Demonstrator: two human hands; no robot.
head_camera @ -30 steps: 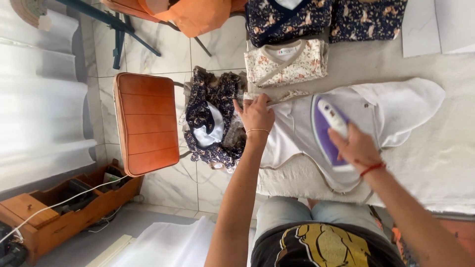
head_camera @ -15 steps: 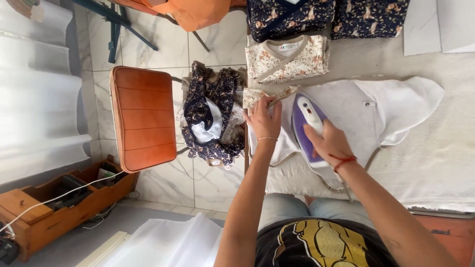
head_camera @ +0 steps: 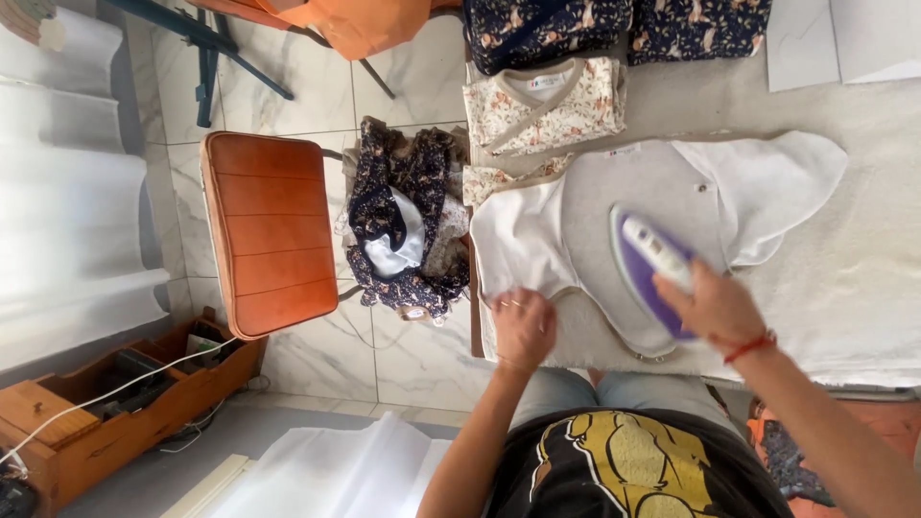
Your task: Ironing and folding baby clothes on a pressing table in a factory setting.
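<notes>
An orange chair [head_camera: 267, 230] stands left of the table [head_camera: 863, 278], a heap of dark floral clothes [head_camera: 403, 225] between them — folded floral garments [head_camera: 547, 104] lie far on the table, a wooden box [head_camera: 106, 408] near left.

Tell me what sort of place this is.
Probably a home ironing corner. A purple iron rests on a white garment spread over a padded table, folded clothes sit at its far edge, and an orange chair stands on tiled floor.
</notes>
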